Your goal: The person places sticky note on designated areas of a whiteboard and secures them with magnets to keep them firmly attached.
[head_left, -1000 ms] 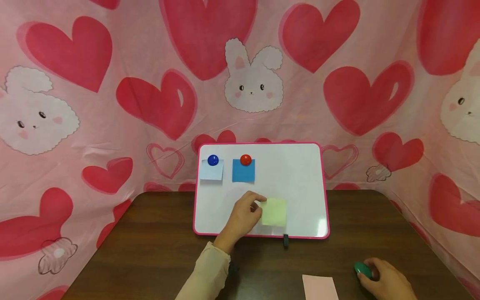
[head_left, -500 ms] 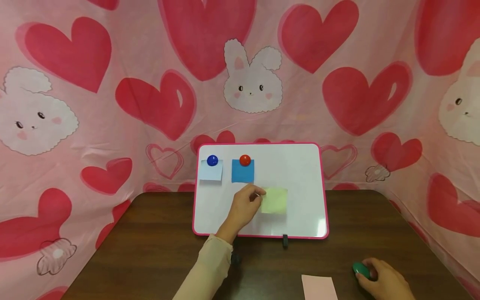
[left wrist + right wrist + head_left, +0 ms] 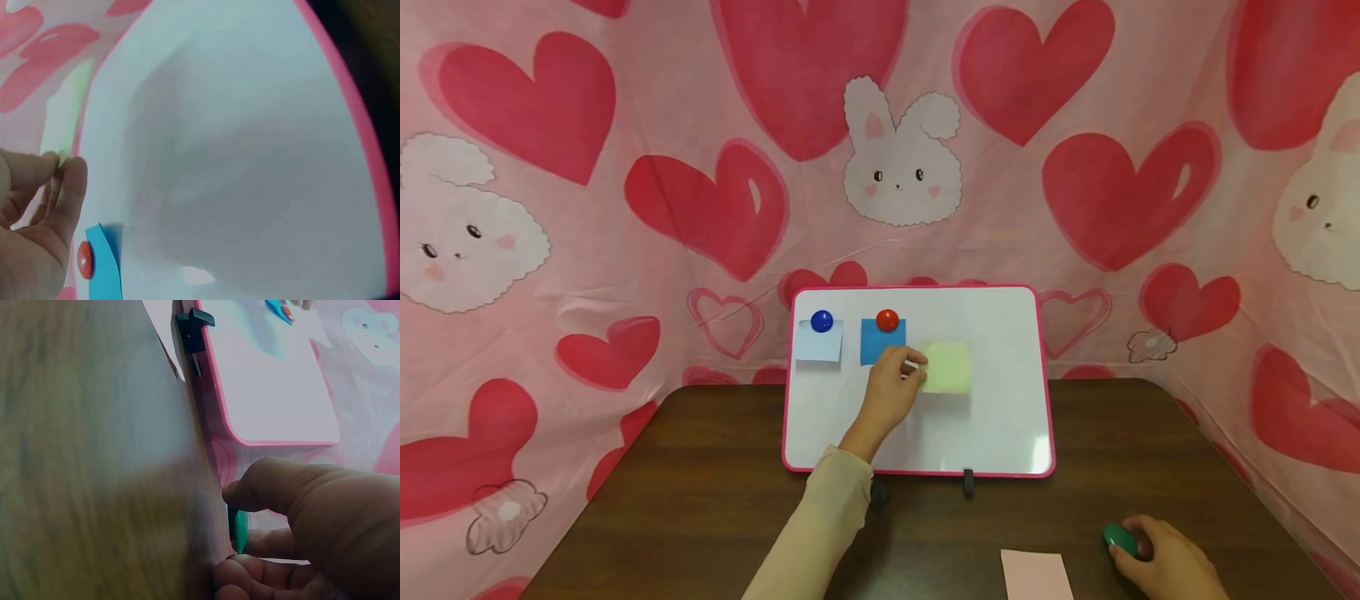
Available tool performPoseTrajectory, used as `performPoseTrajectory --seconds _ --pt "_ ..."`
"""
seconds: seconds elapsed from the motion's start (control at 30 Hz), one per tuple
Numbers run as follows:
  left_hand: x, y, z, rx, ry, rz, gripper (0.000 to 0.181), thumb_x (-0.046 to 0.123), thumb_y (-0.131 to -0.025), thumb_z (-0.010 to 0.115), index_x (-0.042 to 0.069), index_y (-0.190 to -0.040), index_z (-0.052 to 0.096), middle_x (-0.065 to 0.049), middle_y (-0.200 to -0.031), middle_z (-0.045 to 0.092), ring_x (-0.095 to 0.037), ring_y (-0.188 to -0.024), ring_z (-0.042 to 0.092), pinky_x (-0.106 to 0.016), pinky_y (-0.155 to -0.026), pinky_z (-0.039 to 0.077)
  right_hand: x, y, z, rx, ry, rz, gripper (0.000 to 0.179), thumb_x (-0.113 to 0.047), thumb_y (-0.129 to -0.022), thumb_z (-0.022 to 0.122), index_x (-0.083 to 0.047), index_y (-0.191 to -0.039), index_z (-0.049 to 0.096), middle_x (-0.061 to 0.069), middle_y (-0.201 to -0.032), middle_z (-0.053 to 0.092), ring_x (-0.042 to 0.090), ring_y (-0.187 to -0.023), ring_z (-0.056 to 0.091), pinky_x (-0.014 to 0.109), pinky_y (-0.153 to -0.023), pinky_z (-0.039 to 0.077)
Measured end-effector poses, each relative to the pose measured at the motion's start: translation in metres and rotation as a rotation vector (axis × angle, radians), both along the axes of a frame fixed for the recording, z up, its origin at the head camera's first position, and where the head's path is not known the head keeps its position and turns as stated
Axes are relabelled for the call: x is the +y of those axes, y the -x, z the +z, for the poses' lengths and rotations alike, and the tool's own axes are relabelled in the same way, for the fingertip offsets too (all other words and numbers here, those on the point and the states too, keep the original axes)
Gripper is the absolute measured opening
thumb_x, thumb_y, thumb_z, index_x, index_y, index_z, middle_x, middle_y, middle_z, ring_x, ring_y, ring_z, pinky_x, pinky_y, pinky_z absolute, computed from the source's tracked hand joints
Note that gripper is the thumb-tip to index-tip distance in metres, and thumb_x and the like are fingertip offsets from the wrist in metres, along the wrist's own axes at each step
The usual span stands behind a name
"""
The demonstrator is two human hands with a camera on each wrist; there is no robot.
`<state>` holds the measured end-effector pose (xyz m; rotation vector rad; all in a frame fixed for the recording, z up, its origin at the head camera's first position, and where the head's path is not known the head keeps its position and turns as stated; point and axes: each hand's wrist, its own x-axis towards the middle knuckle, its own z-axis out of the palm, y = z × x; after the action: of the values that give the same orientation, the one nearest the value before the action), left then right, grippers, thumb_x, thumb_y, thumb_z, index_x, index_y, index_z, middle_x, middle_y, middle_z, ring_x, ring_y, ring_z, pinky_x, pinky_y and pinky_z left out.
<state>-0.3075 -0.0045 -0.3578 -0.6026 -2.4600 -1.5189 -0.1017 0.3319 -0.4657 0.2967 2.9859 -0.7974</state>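
My left hand (image 3: 891,390) pinches the left edge of a pale green sticky note (image 3: 947,367) between thumb and fingertips, in front of the whiteboard (image 3: 1000,417). In the left wrist view the note (image 3: 65,112) stands off the board's surface. To its left, a blue note (image 3: 877,346) hangs under a round red magnet (image 3: 887,320), partly covered by the left hand. A light blue note (image 3: 820,346) hangs under a dark blue magnet (image 3: 822,321). At the table's right, my right hand (image 3: 1172,560) grips a round green magnet (image 3: 1120,540) by its edges (image 3: 238,530).
The pink-framed board leans upright at the back of the dark wooden table (image 3: 715,467), on small black feet (image 3: 968,482). A pale pink note (image 3: 1037,575) lies at the table's front. Behind hangs a pink cloth (image 3: 977,242) with hearts and rabbits.
My left hand has carried the pale green note upward across the board, to about the height of the blue note. The right hand stays in place with the green magnet.
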Motion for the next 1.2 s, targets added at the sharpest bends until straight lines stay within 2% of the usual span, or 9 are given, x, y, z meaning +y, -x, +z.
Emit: performPoseTrajectory --seconds 0.13,0.23,0.43,0.57,0.83,1.03,1.2 --pt "0.006 0.005 0.004 -0.025 -0.034 0.065 0.007 0.007 -0.097 0.066 0.010 -0.102 0.069 -0.001 -0.104 0.061 -0.020 -0.096 0.060 -0.030 -0.078 0.055 0.002 0.001 -0.002 -0.001 0.006 -0.001 0.050 -0.035 -0.087 0.078 0.000 -0.119 0.063 0.000 -0.095 0.059 0.021 -0.086 0.057 0.042 -0.067 0.048" --pt "0.008 0.008 0.007 -0.042 -0.043 0.088 0.009 0.007 -0.097 0.066 0.009 -0.104 0.070 -0.002 -0.106 0.062 -0.021 -0.094 0.060 -0.030 -0.074 0.055 0.002 0.001 -0.002 -0.006 0.009 -0.002 0.051 -0.035 -0.087 0.078 0.000 -0.120 0.063 0.000 -0.095 0.059 0.021 -0.087 0.057 0.042 -0.068 0.048" --pt "0.009 0.017 0.010 0.002 -0.014 0.088 0.027 0.005 -0.095 0.064 0.006 -0.122 0.071 -0.005 -0.120 0.062 -0.022 -0.098 0.062 -0.031 -0.074 0.056 -0.001 0.000 0.001 -0.011 0.013 -0.006 0.050 -0.034 -0.087 0.078 0.001 -0.119 0.063 0.000 -0.095 0.059 0.021 -0.087 0.057 0.042 -0.068 0.048" --pt "0.011 0.021 0.010 -0.013 -0.018 0.074 0.036 0.003 -0.096 0.064 0.007 -0.132 0.067 -0.006 -0.127 0.059 -0.022 -0.101 0.061 -0.029 -0.077 0.057 -0.002 -0.001 0.003 -0.003 0.009 -0.009 0.049 -0.033 -0.087 0.079 0.001 -0.119 0.063 0.000 -0.095 0.058 0.021 -0.086 0.056 0.041 -0.068 0.047" --pt "0.017 0.027 0.008 -0.066 -0.064 0.115 0.030 0.004 -0.098 0.063 0.005 -0.127 0.068 -0.007 -0.120 0.061 -0.023 -0.105 0.057 -0.029 -0.082 0.056 -0.004 -0.001 0.003 0.006 0.010 -0.017 0.048 -0.033 -0.087 0.079 0.000 -0.118 0.063 0.000 -0.093 0.057 0.020 -0.085 0.056 0.041 -0.068 0.047" --pt "0.022 0.033 0.009 -0.058 0.008 0.160 0.029 0.003 -0.097 0.063 0.001 -0.125 0.069 -0.009 -0.111 0.059 -0.024 -0.103 0.056 -0.030 -0.084 0.054 -0.004 -0.001 0.002 0.019 0.010 -0.022 0.048 -0.033 -0.087 0.079 0.000 -0.119 0.063 0.000 -0.093 0.057 0.020 -0.084 0.055 0.040 -0.068 0.046" --pt "0.026 0.036 0.011 -0.072 0.036 0.192 0.030 0.001 -0.096 0.062 -0.001 -0.125 0.068 -0.012 -0.123 0.052 -0.025 -0.107 0.055 -0.030 -0.084 0.054 -0.004 -0.001 0.002 0.024 0.008 -0.026 0.048 -0.035 -0.088 0.078 -0.001 -0.119 0.064 0.000 -0.093 0.057 0.020 -0.084 0.055 0.040 -0.068 0.046"
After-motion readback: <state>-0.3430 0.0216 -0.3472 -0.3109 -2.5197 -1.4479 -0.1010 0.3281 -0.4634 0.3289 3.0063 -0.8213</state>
